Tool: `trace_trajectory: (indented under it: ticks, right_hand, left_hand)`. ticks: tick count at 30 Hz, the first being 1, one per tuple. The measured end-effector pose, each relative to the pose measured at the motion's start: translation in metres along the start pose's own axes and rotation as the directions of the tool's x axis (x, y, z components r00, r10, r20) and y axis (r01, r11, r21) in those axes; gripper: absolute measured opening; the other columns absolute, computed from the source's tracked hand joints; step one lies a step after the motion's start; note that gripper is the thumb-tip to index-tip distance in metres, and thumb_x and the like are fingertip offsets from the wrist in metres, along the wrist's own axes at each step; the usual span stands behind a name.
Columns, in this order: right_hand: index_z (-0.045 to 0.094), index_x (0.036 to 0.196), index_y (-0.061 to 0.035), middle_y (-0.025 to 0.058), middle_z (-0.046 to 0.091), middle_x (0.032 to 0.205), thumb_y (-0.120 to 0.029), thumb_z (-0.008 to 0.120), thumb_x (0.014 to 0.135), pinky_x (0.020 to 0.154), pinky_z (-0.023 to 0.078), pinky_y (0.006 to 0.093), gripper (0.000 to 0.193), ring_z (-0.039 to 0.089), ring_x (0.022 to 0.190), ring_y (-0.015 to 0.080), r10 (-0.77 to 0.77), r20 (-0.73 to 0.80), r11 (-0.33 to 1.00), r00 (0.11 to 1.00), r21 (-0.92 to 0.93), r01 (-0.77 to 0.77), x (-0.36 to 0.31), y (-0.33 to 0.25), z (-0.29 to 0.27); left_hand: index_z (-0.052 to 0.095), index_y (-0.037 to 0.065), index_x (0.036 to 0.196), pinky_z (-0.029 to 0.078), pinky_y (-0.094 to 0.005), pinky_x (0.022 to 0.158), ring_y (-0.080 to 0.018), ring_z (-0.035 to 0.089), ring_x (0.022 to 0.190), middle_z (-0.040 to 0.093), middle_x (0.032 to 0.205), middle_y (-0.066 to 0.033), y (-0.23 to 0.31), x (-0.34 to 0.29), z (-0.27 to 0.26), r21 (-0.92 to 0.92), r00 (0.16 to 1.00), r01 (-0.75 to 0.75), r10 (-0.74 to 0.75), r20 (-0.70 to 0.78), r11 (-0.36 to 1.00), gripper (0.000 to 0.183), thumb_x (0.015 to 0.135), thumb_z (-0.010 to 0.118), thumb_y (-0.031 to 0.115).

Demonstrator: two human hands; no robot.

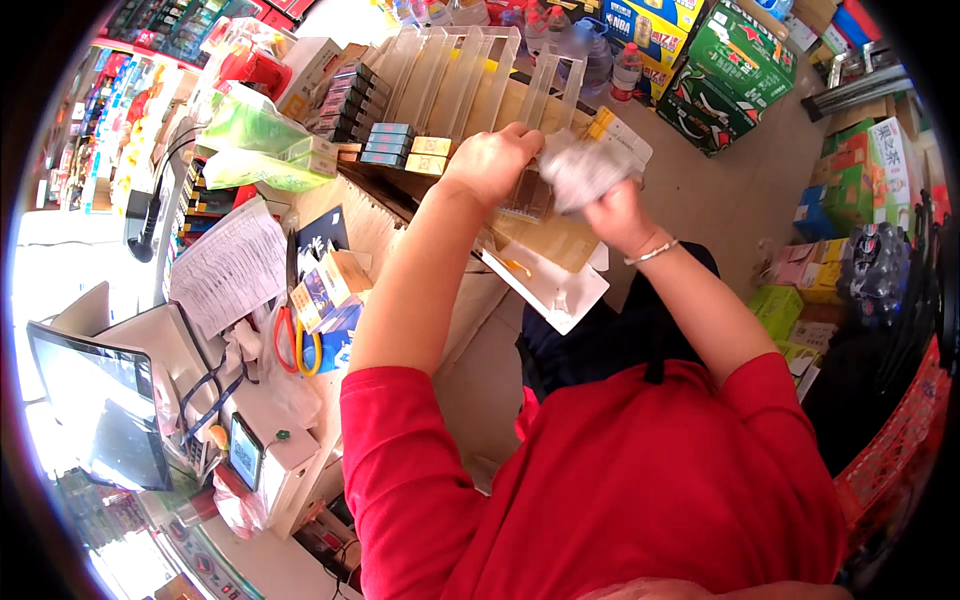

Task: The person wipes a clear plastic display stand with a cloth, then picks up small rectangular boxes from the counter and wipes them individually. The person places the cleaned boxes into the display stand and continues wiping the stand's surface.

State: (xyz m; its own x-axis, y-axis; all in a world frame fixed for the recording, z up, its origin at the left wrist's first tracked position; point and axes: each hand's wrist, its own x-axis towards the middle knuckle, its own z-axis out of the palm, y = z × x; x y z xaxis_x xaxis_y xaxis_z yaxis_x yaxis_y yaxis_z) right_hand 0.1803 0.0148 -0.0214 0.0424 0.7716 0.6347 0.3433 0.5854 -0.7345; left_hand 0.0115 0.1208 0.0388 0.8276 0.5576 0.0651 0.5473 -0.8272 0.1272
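Note:
My left hand (493, 165) is closed at the side of a clear plastic divider tray (528, 195), its fingers curled over the tray's edge. A crumpled whitish cloth (585, 172), smeared by motion, is bunched in my right hand (620, 217) just right of that tray. More clear plastic divider trays (440, 85) stand in a row on the counter beyond my left hand. Small blue cigarette-like packs (388, 145) and yellow packs (430, 155) are stacked left of my left wrist. Below both hands lies an open white carton (550, 290) with small bits inside.
Scissors (297, 345) with red and yellow handles, a printed sheet (228, 268) and a monitor (100, 400) occupy the counter at left. Green cartons (730, 75) and drink bottles (626, 72) stand at the back. Boxes and a red plastic crate (895, 440) line the right.

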Motion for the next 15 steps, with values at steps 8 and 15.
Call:
trace_trajectory:
  ticks: [8, 15]
  right_hand:
    - [0.061, 0.101, -0.0030, 0.0154, 0.064, 0.098, -0.002, 0.060, 0.075, 0.080, 0.049, 0.0364, 0.026, 0.062, 0.091, 0.0334, 0.147, 0.308, 0.989, 0.940, -0.043, -0.141, -0.002, 0.002, 0.012]
    - [0.060, 0.105, -0.0014, 0.0151, 0.064, 0.102, 0.002, 0.056, 0.075, 0.085, 0.048, 0.0359, 0.031, 0.061, 0.094, 0.0321, 0.150, 0.376, 0.978, 0.915, 0.077, -0.192, 0.002, 0.008, 0.002]
  left_hand:
    - [0.058, 0.010, 0.095, 0.053, -0.0388, 0.074, -0.0283, 0.063, 0.091, 0.060, 0.095, -0.0065, 0.003, 0.006, -0.008, 0.049, 0.992, -0.117, 0.119, -0.049, 0.992, 0.016, 0.079, 0.056, 0.011]
    - [0.058, 0.011, 0.082, 0.051, -0.0383, 0.074, -0.0254, 0.060, 0.090, 0.059, 0.089, -0.0041, -0.011, 0.011, 0.008, 0.006, 0.979, -0.120, 0.120, -0.168, 0.993, 0.006, 0.078, 0.059, 0.015]
